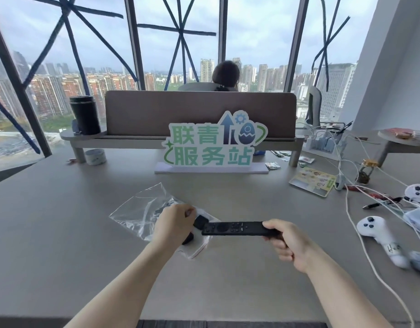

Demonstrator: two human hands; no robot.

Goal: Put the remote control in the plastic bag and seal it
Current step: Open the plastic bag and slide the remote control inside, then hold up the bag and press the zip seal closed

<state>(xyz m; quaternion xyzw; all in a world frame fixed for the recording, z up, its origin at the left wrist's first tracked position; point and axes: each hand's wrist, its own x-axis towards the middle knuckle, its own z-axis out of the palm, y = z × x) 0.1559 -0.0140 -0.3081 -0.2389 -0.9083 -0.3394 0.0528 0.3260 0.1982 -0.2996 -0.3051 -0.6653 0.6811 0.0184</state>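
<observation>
A long black remote control [232,228] lies level just above the grey table [62,233], its right end held in my right hand [284,245]. Its left end points at the mouth of a clear plastic bag [138,209] that lies crumpled on the table. My left hand [173,223] grips the bag's near edge, by its red seal strip. A small dark object shows at the bag's mouth next to my left fingers; what it is I cannot tell.
A green-and-white sign [213,143] stands at the table's middle back before a low shelf and divider. White game controllers [374,230], cables and a card [313,181] crowd the right side. A black tumbler [84,114] and tape roll [95,156] sit far left. A person sits beyond the divider.
</observation>
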